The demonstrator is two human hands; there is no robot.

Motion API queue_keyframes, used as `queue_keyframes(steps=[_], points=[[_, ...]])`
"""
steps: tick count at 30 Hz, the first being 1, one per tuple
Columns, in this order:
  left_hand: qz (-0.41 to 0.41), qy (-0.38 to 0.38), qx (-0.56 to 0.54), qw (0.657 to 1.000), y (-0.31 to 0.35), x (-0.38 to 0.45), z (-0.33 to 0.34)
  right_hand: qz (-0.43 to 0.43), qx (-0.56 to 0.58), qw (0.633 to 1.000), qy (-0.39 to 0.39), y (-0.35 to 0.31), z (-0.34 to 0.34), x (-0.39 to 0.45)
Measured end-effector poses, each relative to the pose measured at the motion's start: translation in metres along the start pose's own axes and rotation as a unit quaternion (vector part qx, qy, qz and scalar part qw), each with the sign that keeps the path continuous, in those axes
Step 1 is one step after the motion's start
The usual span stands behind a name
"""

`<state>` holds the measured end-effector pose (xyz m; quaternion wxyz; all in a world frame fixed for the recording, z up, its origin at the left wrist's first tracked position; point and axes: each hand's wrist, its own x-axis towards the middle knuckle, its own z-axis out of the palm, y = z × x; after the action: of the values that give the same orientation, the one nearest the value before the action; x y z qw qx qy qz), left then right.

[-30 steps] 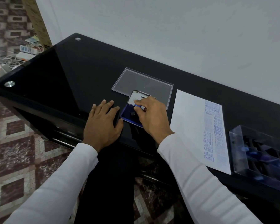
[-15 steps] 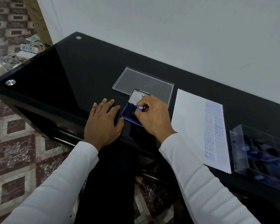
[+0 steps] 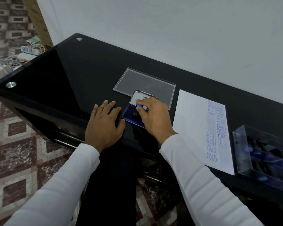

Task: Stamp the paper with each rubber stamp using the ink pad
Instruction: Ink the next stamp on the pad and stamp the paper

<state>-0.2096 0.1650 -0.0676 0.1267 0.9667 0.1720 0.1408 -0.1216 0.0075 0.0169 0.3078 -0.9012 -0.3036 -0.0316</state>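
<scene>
1. Many impressions already on the paper (image 3: 193, 128): two columns of blue text down its right side, legible words SAMPLE, AIR MAIL, FRAGILE, some repeated, some printed upside down, several faint. Left part of the sheet is bare.
2. Ink pad (image 3: 132, 115) lies open on the bench (image 3: 88, 75), just left of the paper, its lid tipped up behind it with a white label showing. Blue pad surface is exposed.
3. Right hand (image 3: 155, 118) is over the ink pad, thumb and fingertips pinching a small rubber stamp (image 3: 140, 105) by its blue handle. Whether the stamp face touches the pad cannot be told; a dark patch shows on the pad below it.
4. Left hand (image 3: 104, 124) rests flat on the bench beside the pad's left edge, fingers straight and spread, holding nothing.
5. Clear stamp case (image 3: 240, 150) stands at the right, near the paper's edge; several dark stamps with blue handles lie inside, count unclear. A flat clear cover (image 3: 137, 82) lies behind the ink pad.
6. Judgement: task well under way, current step is inking one stamp. Remaining: press it on the paper, return it, repeat for any unused stamps. Which stamps remain unused cannot be told.
</scene>
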Motion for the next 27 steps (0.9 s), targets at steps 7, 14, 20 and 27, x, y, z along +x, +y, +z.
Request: queue_keyframes(steps=[7, 14, 20, 27], points=[[0.000, -0.001, -0.002, 1.000, 0.0001, 0.0003, 0.0003, 0.020, 0.031, 0.999, 0.011, 0.0014, 0.0014, -0.0019], [0.001, 0.007, -0.009, 1.000, 0.0013, -0.0009, -0.0009, 0.020, 0.027, 0.999, 0.002, 0.0002, 0.0031, -0.0012], [0.001, 0.001, -0.005, 1.000, 0.0000, 0.0001, -0.0007, 0.018, 0.013, 1.000, 0.006, 0.0018, 0.0037, -0.0017], [0.000, 0.001, -0.004, 1.000, -0.0003, -0.0002, 0.0001, 0.019, 0.026, 0.999, 0.012, 0.0016, 0.0025, -0.0019]])
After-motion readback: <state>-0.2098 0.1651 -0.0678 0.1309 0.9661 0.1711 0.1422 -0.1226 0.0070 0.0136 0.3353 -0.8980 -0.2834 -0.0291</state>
